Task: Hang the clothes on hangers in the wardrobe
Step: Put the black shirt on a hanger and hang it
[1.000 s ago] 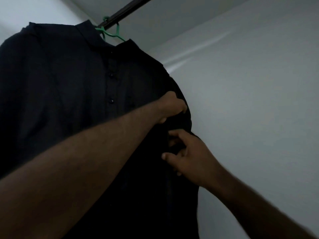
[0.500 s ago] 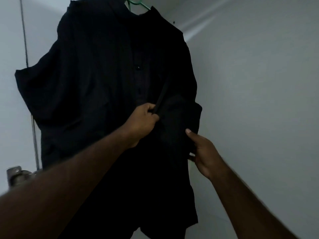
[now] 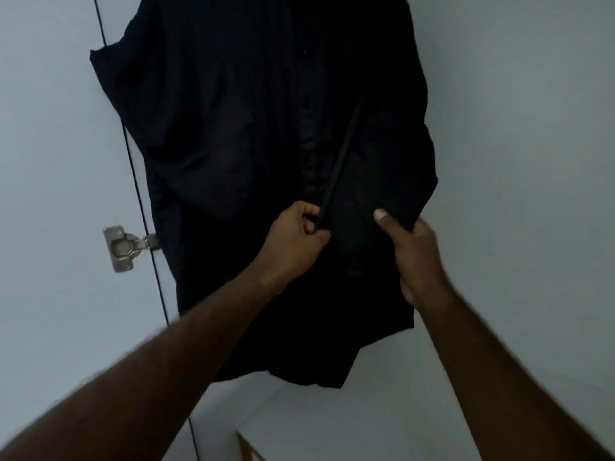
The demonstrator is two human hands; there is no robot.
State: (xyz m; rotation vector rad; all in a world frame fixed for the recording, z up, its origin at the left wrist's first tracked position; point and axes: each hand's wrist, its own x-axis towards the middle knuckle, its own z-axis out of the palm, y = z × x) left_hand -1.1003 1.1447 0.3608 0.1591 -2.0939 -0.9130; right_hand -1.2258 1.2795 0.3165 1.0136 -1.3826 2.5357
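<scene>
A black shirt (image 3: 233, 128) hangs down in the middle, in front of a far white wall (image 3: 532, 161). Its top goes out of the picture. The left grip (image 3: 293, 241) is curled tight and pinches a thin folded edge (image 3: 342, 154) of the shirt. That edge runs straight and tight up from the fingers. The right grip (image 3: 416, 251), just to the right, holds the shirt's right side, with the thumb in front and the fingers hidden behind the cloth. On the left is a white door (image 3: 50, 161) with a shiny metal hinge (image 3: 124, 247).
</scene>
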